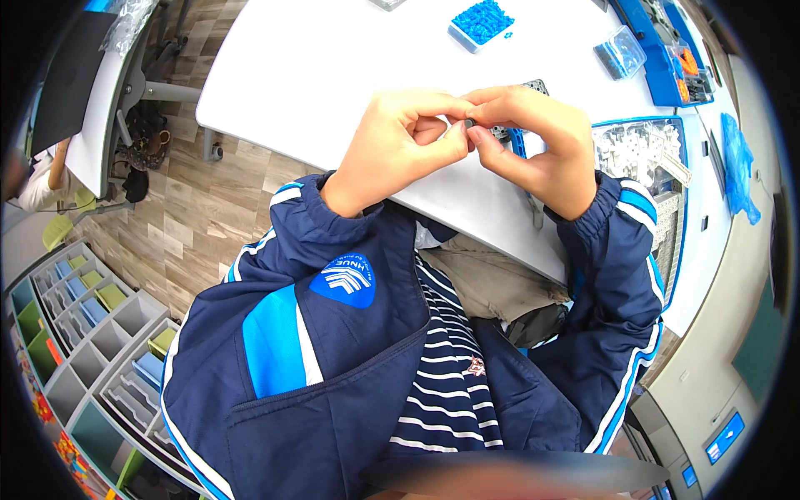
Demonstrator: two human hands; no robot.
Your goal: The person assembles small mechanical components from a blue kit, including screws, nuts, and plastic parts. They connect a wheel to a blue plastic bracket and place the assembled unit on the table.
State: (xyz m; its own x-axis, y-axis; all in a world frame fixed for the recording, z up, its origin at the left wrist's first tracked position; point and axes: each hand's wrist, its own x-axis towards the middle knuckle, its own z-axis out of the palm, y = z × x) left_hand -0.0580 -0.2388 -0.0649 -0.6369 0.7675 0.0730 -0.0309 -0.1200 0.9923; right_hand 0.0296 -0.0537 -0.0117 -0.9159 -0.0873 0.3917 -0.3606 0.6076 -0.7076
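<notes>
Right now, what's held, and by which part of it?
A small dark piece, held between the left hand and the right hand; it's mostly covered, so which part is gripped can't be told.

A small dark piece (470,123) is mostly covered by the fingers of the left hand (400,146) and right hand (542,137). Grey and blue parts (518,143) are partly hidden behind the right hand. A grey object (387,3) is cut off by the top edge.
</notes>
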